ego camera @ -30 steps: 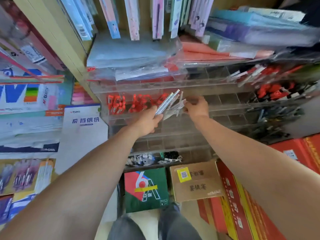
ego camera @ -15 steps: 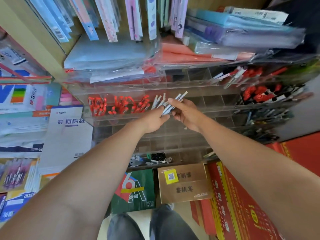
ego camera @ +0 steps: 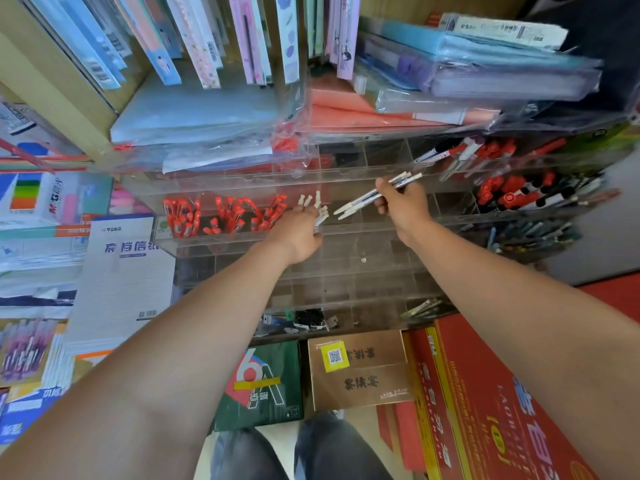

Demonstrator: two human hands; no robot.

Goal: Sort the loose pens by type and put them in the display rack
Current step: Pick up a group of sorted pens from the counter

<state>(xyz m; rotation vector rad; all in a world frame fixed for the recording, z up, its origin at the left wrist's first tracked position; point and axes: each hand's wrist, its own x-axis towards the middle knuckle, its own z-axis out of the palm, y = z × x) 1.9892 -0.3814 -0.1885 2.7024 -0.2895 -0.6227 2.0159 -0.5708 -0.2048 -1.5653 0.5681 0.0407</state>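
Head view: at centre frame my right hand (ego camera: 401, 207) grips a bundle of white pens (ego camera: 375, 194) in front of the clear display rack (ego camera: 346, 251). Left of it, my left hand (ego camera: 299, 233) closes on white-capped pens (ego camera: 317, 207) in a compartment beside the red pens (ego camera: 225, 216).

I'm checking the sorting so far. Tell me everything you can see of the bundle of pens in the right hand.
The bundle of white pens is a few slim, white-bodied pens with pale capped ends, plastic by the look. They lie roughly parallel, tilted, with one end up to the right and the other down to the left. The right hand grips them near the middle, in front of the clear display rack. Nothing else touches them.
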